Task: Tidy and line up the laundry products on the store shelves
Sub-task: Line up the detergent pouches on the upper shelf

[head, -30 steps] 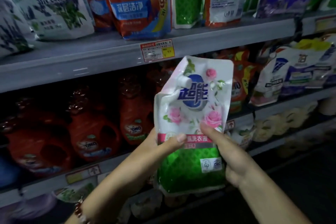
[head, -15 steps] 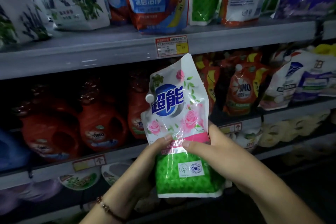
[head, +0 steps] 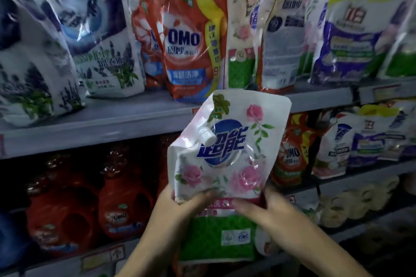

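I hold a white detergent pouch (head: 227, 164) with pink roses, a blue logo, a white spout cap and a green lower half, upright in front of the shelves. My left hand (head: 177, 207) grips its left side, thumb across the front. My right hand (head: 267, 209) grips its right side, thumb on the pink band. Just above it runs the upper grey shelf (head: 112, 119), where a matching rose pouch (head: 240, 36) stands behind a red OMO pouch (head: 193, 38).
Lavender-print pouches (head: 67, 40) fill the upper shelf's left end; a white-and-orange pouch (head: 281, 36) and purple pouches (head: 351, 36) stand to the right. On the shelf below are red OMO jugs (head: 119, 200), a small OMO pouch (head: 290, 153) and more purple pouches (head: 371, 139).
The pouch has risen toward the upper shelf and its top now leans right. My view has tilted up, showing more of the upper shelf. Both hands keep their grip.
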Motion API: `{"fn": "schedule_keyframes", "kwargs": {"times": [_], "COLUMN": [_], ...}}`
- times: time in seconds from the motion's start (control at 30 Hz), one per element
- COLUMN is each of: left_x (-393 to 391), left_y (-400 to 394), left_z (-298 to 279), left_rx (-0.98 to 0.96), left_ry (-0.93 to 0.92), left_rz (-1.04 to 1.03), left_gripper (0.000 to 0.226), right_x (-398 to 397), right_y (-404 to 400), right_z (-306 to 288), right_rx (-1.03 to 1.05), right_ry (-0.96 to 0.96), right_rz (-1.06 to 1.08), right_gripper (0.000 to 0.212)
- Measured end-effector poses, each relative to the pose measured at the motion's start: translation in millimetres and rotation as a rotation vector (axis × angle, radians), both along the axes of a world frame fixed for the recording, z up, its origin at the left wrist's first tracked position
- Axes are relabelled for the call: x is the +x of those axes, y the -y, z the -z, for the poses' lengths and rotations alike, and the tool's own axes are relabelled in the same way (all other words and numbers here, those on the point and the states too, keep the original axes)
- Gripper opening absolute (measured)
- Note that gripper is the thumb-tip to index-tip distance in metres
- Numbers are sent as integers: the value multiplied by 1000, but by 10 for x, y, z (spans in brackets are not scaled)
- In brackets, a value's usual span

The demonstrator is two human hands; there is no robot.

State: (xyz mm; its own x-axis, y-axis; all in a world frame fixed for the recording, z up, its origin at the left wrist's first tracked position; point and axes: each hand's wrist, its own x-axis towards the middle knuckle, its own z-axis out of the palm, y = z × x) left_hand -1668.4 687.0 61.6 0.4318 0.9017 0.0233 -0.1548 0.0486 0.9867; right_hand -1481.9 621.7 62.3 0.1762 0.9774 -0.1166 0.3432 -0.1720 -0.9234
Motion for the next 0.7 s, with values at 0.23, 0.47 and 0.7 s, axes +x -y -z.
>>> {"fn": "schedule_keyframes", "kwargs": {"times": [0.23, 0.47, 0.7], "left_x": [18, 5, 108], "left_y": [-94, -174, -248], "left_z": [-483, -838, -1187], "left_rx": [155, 263, 292], "left_ry": [99, 206, 356], "left_rz": [-105, -119, -138], "left_gripper": [42, 50, 37], "right_x": [121, 323, 449], "right_y": [-36, -270, -778], "right_z": [-691, -1350, -1810], "right_rx": [287, 446, 491], "right_ry": [232, 350, 338], "right_rz": [74, 165, 283], "right_gripper": [40, 69, 77]}}
